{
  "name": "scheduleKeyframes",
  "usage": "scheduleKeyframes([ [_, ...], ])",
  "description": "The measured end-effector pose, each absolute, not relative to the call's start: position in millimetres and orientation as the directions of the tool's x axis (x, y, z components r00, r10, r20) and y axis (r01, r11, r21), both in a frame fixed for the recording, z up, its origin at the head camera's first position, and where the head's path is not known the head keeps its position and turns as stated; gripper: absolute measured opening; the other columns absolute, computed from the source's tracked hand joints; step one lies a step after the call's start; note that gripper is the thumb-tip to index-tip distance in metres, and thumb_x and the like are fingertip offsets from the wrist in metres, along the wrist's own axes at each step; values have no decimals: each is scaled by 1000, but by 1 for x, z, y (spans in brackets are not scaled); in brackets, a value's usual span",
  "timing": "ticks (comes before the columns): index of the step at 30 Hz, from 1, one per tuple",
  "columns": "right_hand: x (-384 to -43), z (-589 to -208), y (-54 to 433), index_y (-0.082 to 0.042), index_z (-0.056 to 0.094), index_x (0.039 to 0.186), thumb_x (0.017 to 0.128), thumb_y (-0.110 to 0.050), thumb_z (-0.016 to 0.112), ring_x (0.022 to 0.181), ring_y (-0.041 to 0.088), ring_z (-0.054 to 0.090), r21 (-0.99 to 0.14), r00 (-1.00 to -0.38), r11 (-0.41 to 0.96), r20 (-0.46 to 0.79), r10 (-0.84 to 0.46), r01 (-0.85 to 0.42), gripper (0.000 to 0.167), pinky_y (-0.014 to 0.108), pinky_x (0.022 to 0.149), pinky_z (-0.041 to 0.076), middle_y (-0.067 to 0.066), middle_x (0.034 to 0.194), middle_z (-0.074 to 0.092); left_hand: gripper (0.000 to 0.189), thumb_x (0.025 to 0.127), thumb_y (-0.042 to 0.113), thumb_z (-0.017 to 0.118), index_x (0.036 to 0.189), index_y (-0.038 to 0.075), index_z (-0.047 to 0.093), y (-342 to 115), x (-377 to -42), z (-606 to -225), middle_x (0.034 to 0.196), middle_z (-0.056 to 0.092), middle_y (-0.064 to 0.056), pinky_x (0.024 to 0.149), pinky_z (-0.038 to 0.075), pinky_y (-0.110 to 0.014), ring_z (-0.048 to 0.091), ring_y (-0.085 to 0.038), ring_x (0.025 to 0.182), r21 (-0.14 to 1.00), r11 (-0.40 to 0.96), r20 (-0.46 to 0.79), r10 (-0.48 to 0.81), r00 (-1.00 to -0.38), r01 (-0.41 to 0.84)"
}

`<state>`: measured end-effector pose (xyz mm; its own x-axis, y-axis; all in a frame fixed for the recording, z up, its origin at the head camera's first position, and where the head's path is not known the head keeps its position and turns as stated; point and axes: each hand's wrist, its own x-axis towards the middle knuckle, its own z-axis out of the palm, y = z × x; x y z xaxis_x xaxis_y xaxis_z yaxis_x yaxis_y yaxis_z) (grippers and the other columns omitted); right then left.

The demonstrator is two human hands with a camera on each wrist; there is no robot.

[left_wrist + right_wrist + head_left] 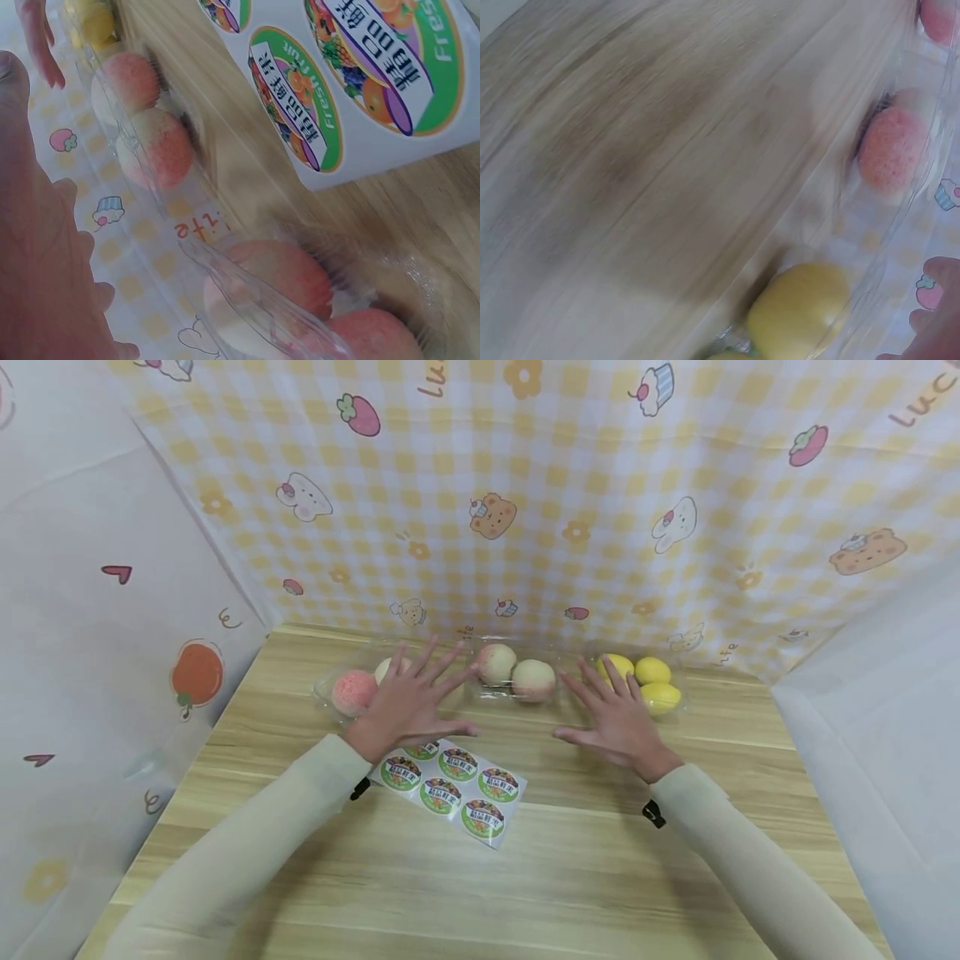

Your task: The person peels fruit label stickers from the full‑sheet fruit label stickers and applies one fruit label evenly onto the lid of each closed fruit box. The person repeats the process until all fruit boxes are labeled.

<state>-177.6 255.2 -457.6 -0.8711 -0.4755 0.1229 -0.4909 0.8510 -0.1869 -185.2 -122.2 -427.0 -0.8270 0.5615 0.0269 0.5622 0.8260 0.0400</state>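
My left hand [408, 706] is spread with straight fingers over the left clear box, partly covering its peaches [354, 693]. Fingers apart, my right hand [618, 722] hovers near the right clear box, where several lemons [660, 698] lie. Between the hands, a middle clear box [491, 693] holds two peaches [534, 680]. A sheet of round fruit stickers [480, 789] lies flat below my left hand; the left wrist view shows its "Fresh fruit" labels [296, 97]. Neither hand grips anything. Whether the fingertips touch the boxes, I cannot tell.
The wooden table [585, 877] stretches in front of the boxes. Behind them hangs a yellow checked cloth [450, 552] with cartoon prints. White sheeting [90, 635] stands along the left side, and more white sheeting [892, 752] along the right.
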Motion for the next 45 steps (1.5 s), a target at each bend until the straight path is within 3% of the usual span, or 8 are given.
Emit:
scheduleKeyframes([
  [16,-176,-468,282,-20,39,172,100,-76,59,166,48,8,-206,-898,875,136,-418,-439,93,76,126,13,14,181,23,100,98,83,53,177,26,25,-144,-182,-431,184,4,-9,125,4,-78,-2,-41,167,39,855,-8,518,-855,518],
  [21,-175,-465,285,-18,35,173,107,-69,54,166,51,7,-333,-910,846,150,-388,-415,86,75,127,9,18,180,23,102,99,81,54,176,19,28,-148,-182,-432,184,6,-12,125,0,-78,0,-43,168,81,867,-10,493,-870,491],
  [27,-180,-460,282,-8,34,172,115,-43,57,164,55,11,-509,-915,760,217,-341,-404,71,72,128,8,24,175,32,101,104,79,47,176,12,23,-146,-184,-432,183,6,-15,127,3,-75,5,-42,168,135,863,-1,491,-871,487],
  [32,-181,-451,274,-11,31,174,114,-36,61,163,48,22,-679,-956,674,181,-230,-290,72,73,127,18,20,174,37,94,111,63,51,175,4,17,-137,-184,-428,181,13,-23,131,14,-65,12,-40,167,334,790,73,521,-850,513],
  [36,-180,-444,262,-8,34,172,112,-30,68,153,44,45,-802,-975,555,170,-145,-223,72,62,124,35,23,166,49,88,112,46,60,174,-1,17,-128,-184,-427,178,21,-25,130,24,-59,23,-43,164,530,693,143,496,-857,489],
  [40,-179,-440,251,-3,46,166,110,-20,70,138,43,62,-850,-984,495,151,-92,-177,64,36,112,52,26,156,58,82,111,32,66,171,-6,24,-115,-186,-428,174,30,-28,129,27,-60,31,-46,160,686,614,145,410,-900,390],
  [43,-180,-440,244,-1,56,159,109,-19,70,129,41,69,-841,-988,520,144,-55,-151,54,17,94,53,24,149,65,78,110,26,66,169,-6,28,-106,-188,-432,170,38,-30,126,32,-60,39,-47,156,760,571,118,350,-929,312],
  [45,-182,-442,241,1,62,153,109,-18,69,123,39,72,-827,-989,544,145,-32,-139,49,16,89,53,23,143,70,75,110,26,66,169,-4,30,-101,-189,-436,168,42,-28,123,38,-59,45,-45,153,777,571,90,314,-945,264],
])
